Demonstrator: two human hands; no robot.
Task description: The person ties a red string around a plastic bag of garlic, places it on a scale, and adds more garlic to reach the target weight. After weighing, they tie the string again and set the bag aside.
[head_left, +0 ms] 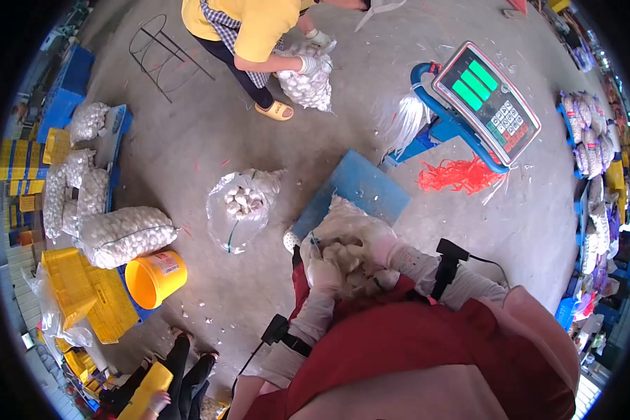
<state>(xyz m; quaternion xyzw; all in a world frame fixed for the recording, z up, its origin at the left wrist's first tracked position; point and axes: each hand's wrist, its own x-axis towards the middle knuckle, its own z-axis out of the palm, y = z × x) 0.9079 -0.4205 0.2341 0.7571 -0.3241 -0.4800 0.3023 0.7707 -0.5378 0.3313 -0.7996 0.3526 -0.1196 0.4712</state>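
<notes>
A white mesh bag of garlic (337,213) stands at the front edge of the blue scale platform (364,183), close against my body. Its mouth gapes towards me and pale garlic bulbs (350,256) show inside. My left hand (325,271), in a white glove, is closed on the left side of the bag's mouth. My right hand (385,250), also gloved, grips the right side of the rim; its fingertips are partly hidden by the mesh.
Ahead right stands the scale's display (486,105), lit green, with red strips (462,175) below. An opened bag with garlic (243,203) lies left. A co-worker in yellow (259,28) handles another garlic bag (306,84). A yellow bucket (157,280) and stacked bags (129,234) stand further left.
</notes>
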